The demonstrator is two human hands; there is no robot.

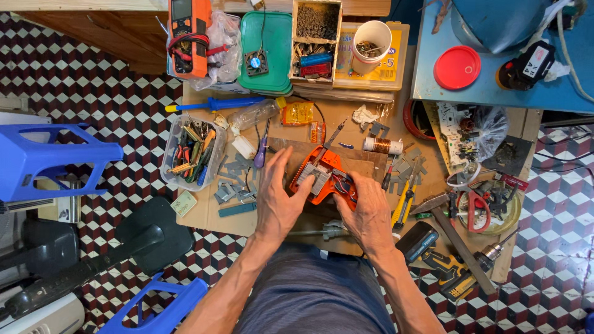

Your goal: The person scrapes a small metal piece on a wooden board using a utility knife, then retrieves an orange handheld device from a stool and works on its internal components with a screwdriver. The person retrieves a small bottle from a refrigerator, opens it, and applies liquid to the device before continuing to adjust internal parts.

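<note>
Both hands hiding orange casing

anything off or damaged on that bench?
Yes. The orange device held between the left hand and right hand is open, its wires and metal core exposed. Loose grey metal pieces lie scattered over the cardboard on both sides of it.
</note>
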